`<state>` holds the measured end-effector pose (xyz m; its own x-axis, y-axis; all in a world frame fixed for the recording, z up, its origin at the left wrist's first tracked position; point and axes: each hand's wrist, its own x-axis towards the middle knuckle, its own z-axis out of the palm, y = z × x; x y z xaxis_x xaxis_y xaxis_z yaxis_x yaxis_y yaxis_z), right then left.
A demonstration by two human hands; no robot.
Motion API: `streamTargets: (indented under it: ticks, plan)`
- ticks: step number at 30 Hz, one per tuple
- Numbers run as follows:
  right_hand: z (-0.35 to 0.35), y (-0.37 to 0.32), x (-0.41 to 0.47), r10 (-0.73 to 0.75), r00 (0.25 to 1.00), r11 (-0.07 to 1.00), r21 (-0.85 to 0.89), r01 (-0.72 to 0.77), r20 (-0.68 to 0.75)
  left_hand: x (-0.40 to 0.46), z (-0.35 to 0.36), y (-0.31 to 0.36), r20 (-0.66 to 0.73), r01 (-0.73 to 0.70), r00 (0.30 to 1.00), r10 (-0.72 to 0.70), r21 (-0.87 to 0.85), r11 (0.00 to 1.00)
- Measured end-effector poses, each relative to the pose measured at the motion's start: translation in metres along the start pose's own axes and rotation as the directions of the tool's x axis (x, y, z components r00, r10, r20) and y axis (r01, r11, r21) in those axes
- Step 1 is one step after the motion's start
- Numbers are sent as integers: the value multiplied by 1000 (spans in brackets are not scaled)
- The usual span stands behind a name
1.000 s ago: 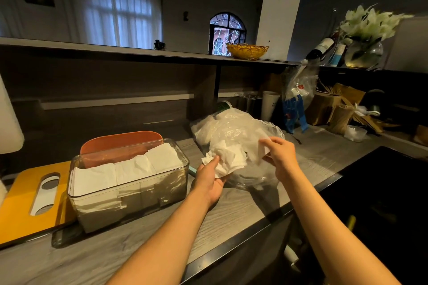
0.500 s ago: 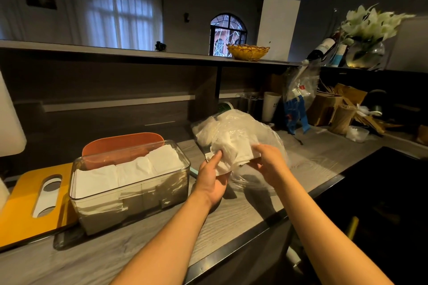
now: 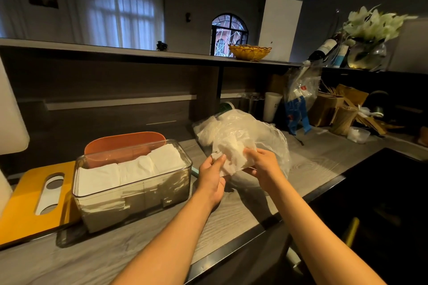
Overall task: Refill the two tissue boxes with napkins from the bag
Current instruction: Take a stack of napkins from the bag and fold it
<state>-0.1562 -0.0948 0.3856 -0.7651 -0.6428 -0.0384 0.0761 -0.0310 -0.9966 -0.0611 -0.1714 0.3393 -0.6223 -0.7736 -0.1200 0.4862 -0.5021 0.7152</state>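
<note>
A clear plastic tissue box (image 3: pixel 139 194) stands open on the grey wooden counter, filled with folded white napkins (image 3: pixel 129 169). Behind it stands an orange box (image 3: pixel 122 143), its inside hidden. Right of them lies a crumpled clear plastic bag (image 3: pixel 252 132) with white napkins inside. My left hand (image 3: pixel 212 176) and my right hand (image 3: pixel 264 166) both grip a bunch of white napkins (image 3: pixel 234 159) at the bag's near side, just above the counter.
A yellow lid with an oval slot (image 3: pixel 34 194) lies left of the clear box. Cups, a blue-and-clear bag (image 3: pixel 298 99) and brown paper packs crowd the back right. A dark sink (image 3: pixel 379 203) drops away at the right. A shelf overhead carries a yellow basket (image 3: pixel 250 52).
My right hand has come down and toward my left, closing on the bunch of napkins. Both hands have drawn the napkins nearer to me, out of the bag.
</note>
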Motion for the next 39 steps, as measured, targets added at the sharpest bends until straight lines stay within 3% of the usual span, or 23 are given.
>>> streamTargets:
  ticks: [4,9,12,15,18,21,24,25,28,29,32,35,37,39]
  plan:
    - [-1,-11,6,-63,998,990,-127,59,-25,-3,0,2,21,99,995,-98,-51,994]
    - [-1,-17,13,-82,994,936,-337,103,76,-4,-2,5,118,216,972,-202,-122,969]
    - [0,-22,14,-207,978,924,-327,197,4,-3,-3,7,125,235,969,-215,-177,956]
    - [-7,-35,15,-415,902,870,-342,355,-119,-3,-3,8,84,252,967,-239,-223,942]
    - [-10,-55,8,-478,874,845,-318,429,-92,1,-3,4,57,243,970,-236,-203,949]
    - [-9,-74,-1,-424,906,882,-227,414,6,2,-3,4,50,234,972,-229,-193,953]
    - [-12,-80,-5,-247,950,967,-10,253,189,1,-4,6,53,254,967,-249,-183,950]
    - [-13,-75,-4,-194,955,979,-22,204,227,2,-4,6,45,244,970,-240,-150,958]
    - [-17,-50,3,-72,970,902,-399,162,230,3,-5,4,55,195,980,-192,-46,980]
    - [-18,-43,3,-62,970,880,-446,165,237,3,-5,3,75,179,981,-176,-31,983]
    - [-27,-34,8,-55,960,932,-330,148,276,3,-5,3,123,153,981,-148,-27,988]
    - [-35,-31,11,50,904,983,-180,31,425,2,-4,2,149,130,981,-128,-7,991]
    - [-33,-27,9,115,855,985,-171,-31,506,2,-2,0,142,101,984,-105,31,994]
    - [-29,-22,7,93,840,982,-188,10,534,3,-1,-1,107,41,993,-51,93,995]
